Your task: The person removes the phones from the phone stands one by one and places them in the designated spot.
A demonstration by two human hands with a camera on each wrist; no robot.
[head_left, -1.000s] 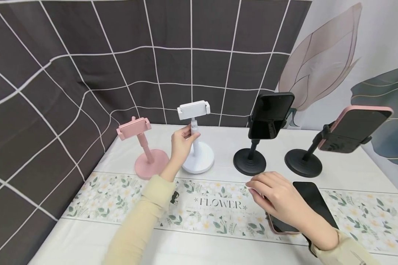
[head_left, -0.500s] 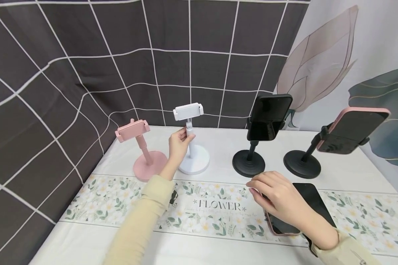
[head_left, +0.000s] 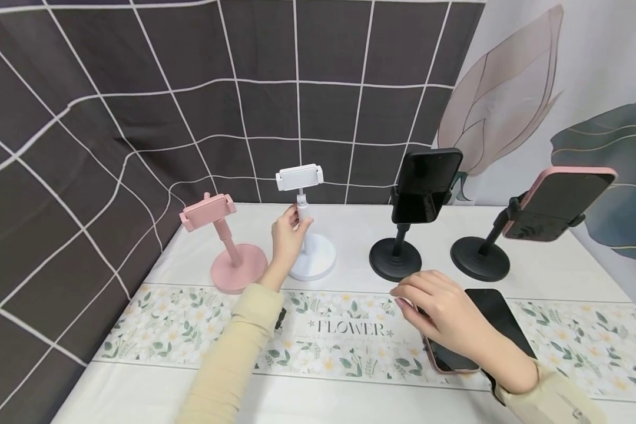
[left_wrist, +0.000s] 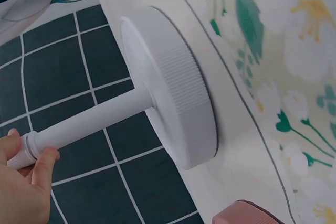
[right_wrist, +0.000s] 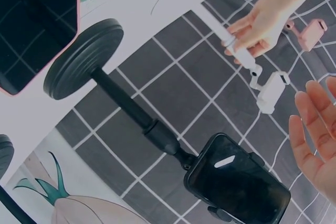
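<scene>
My left hand (head_left: 288, 238) pinches the upper pole of a white phone stand (head_left: 299, 178) between thumb and fingers. In the left wrist view, the thumb and fingers of my left hand (left_wrist: 23, 192) sit at the ribbed collar, and the round white base (left_wrist: 184, 93) rests on the table. The stand's clamp holds no phone. Over two phones lying on the table, my right hand (head_left: 440, 309) hovers with loosely bent fingers and holds nothing. It partly covers the pink-edged phone (head_left: 450, 358) and the black phone (head_left: 495, 315).
A pink phone stand (head_left: 235, 268) with a bare clamp stands at the left. Two black stands at the right carry a black phone (head_left: 426, 185) and a pink-edged phone (head_left: 556, 203). A floral runner (head_left: 350, 350) crosses the white table; a dark checked cloth (head_left: 191, 47) hangs behind.
The white stand's clamp has shifted slightly left relative to its base, with my left hand still gripping the pole. My right hand stays nearly still. The head view has moved a little.
</scene>
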